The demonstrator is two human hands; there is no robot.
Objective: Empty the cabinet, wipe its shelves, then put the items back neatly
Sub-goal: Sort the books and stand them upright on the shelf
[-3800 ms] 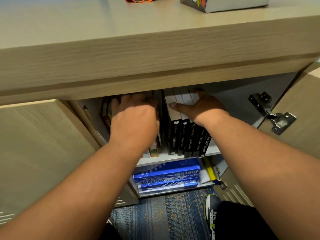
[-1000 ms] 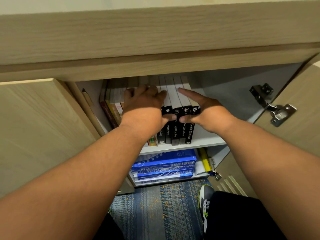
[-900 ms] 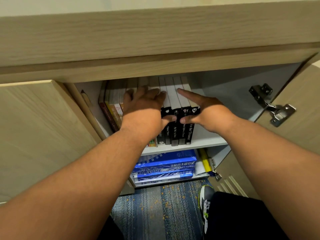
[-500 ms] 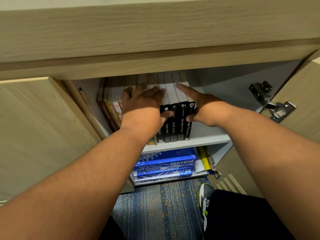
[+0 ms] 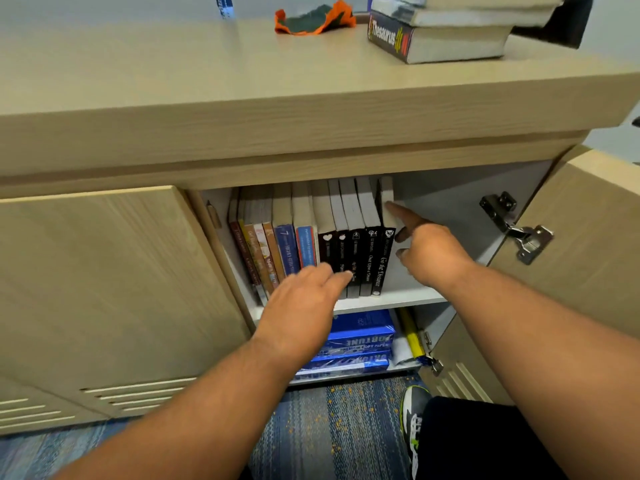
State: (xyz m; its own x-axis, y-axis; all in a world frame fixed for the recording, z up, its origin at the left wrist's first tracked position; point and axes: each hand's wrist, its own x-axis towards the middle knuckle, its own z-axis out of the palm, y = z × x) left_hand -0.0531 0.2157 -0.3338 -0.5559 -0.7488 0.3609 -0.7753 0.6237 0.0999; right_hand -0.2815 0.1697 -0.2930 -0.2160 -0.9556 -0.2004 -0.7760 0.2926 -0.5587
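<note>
Books (image 5: 313,237), left hand (image 5: 300,308) now off their tops, relaxed, right hand (image 5: 433,254) with straight forefinger on the last

Blue patterned carpet (image 5: 329,431) covered the floor. 1 white, black and lime sneaker (image 5: 412,417) rested on it, touching a black trouser leg (image 5: 485,445). 1 blue strap (image 5: 223,5) showed at the upper edge.

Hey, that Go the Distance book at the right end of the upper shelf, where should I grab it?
Probably pinch the Go the Distance book across its spine, coming from the front right: it stands upright at the row's end, its right cover facing bare upper shelf, other books only on its left.
</note>
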